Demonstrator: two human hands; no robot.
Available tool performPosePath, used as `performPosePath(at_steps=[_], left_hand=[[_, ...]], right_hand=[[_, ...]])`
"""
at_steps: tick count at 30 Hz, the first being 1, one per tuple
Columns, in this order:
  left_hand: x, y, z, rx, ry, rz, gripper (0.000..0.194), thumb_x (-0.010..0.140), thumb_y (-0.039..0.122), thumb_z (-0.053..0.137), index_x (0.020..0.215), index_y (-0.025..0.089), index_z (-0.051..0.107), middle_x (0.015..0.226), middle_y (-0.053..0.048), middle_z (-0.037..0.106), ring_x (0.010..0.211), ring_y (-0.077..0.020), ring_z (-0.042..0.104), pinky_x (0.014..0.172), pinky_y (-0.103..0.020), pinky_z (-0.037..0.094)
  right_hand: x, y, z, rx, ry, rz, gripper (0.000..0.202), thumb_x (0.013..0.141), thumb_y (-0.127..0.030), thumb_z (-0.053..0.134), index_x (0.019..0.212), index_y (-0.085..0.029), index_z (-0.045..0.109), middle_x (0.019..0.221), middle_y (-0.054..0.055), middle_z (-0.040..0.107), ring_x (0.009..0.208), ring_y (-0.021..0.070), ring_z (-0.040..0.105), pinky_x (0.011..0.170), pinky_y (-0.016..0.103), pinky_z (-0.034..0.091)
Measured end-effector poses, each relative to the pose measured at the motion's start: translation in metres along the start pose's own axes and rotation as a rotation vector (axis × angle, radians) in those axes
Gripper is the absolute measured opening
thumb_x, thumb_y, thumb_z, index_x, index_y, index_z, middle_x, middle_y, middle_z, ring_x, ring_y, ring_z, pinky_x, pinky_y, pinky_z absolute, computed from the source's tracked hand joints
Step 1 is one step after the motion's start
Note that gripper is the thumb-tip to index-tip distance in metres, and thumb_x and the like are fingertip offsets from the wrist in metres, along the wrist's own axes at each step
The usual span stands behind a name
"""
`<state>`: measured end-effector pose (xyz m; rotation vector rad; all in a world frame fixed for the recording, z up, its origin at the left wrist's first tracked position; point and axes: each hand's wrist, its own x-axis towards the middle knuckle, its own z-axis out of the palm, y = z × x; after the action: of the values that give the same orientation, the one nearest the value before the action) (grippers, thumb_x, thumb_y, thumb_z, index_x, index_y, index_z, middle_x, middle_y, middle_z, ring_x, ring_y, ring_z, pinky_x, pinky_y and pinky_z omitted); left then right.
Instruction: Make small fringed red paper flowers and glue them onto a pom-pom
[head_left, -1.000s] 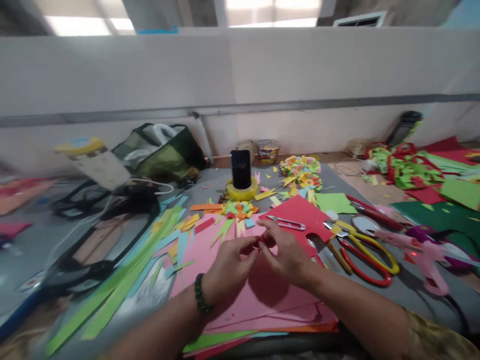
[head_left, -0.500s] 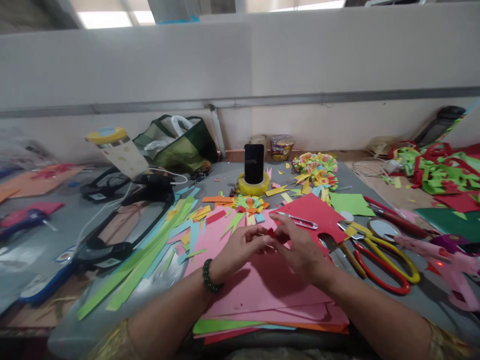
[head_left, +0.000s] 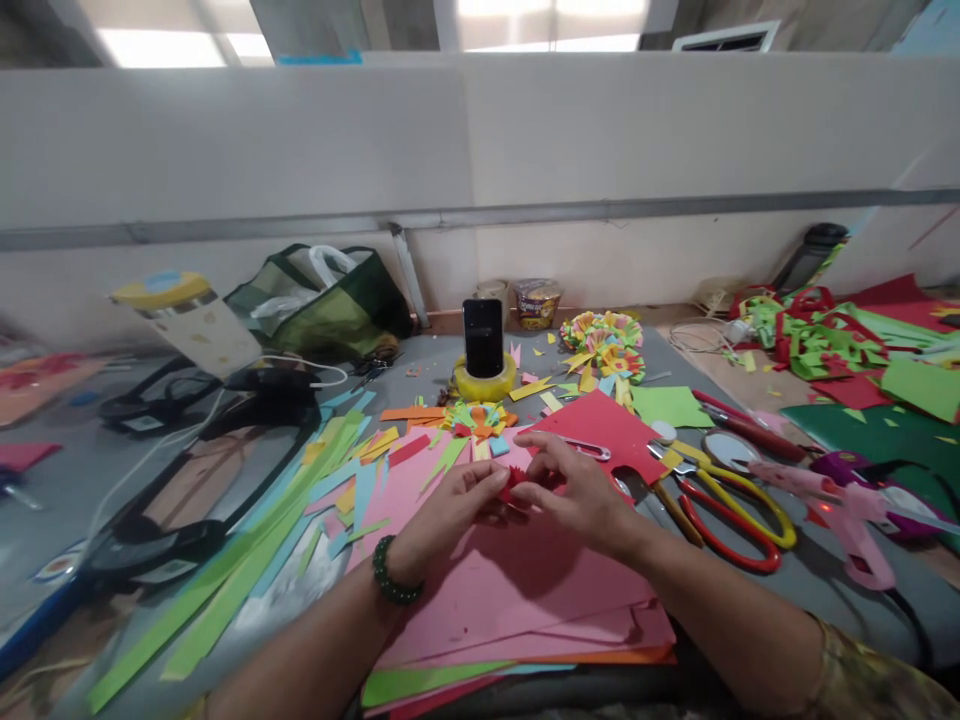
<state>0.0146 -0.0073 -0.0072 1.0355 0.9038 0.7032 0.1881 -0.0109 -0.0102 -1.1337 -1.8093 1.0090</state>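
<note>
A small piece of red paper (head_left: 516,480) with a jagged edge is held between my two hands, over the pink paper sheets (head_left: 555,590). My left hand (head_left: 450,510), below a dark green bead bracelet (head_left: 394,572), pinches its left side between thumb and fingers. From the right, my right hand (head_left: 585,495) has its thumb against the same piece, the index finger curled above it. Just behind the hands lies a larger red sheet (head_left: 611,425) with pieces cut from its edge. A multicoloured paper flower (head_left: 477,420) rests on the far edge of the pink sheets.
Scissors with red and yellow handles (head_left: 739,520) and a pink glue gun (head_left: 840,510) lie at right. A phone (head_left: 483,338) leans upright in a yellow tape roll (head_left: 484,385). Paper strips (head_left: 247,560) spread leftward, near a black frame (head_left: 289,430) and a tilted tumbler (head_left: 199,330).
The camera view has shifted, so most things sit further left. My fingers have turned the red paper piece, and more of it shows between them.
</note>
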Motion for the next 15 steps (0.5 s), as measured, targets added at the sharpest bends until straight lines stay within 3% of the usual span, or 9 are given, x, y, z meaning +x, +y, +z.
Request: performPosePath(at_steps=[5,15], left_hand=[[-0.0001,0.0021,-0.0019,-0.055,-0.007,0.008,0.048,0.059,0.057,0.081,0.067,0.015,0.061,0.067,-0.001,0.067,0.061,-0.0125,0.066,0.059,-0.021,0.051],[0.0019,-0.0004,-0.0035,-0.029,0.015,0.002,0.049,0.053,0.052,0.085,0.073,0.015,0.061,0.067,-0.001,0.068,0.061,-0.0127,0.067,0.059,-0.021,0.05]], right_hand=[[0.0031,-0.0047,-0.0037,0.095,0.043,0.079,0.035,0.077,-0.023,0.061,0.111,-0.018,0.055,0.069,-0.004,0.06,0.064,0.0126,0.058,0.063,0.026,0.046],[0.0069,-0.0004,-0.006,0.259,-0.015,0.161,0.039,0.073,-0.03,0.062,0.109,-0.017,0.055,0.067,-0.004,0.059,0.063,0.0123,0.054,0.062,0.027,0.041]])
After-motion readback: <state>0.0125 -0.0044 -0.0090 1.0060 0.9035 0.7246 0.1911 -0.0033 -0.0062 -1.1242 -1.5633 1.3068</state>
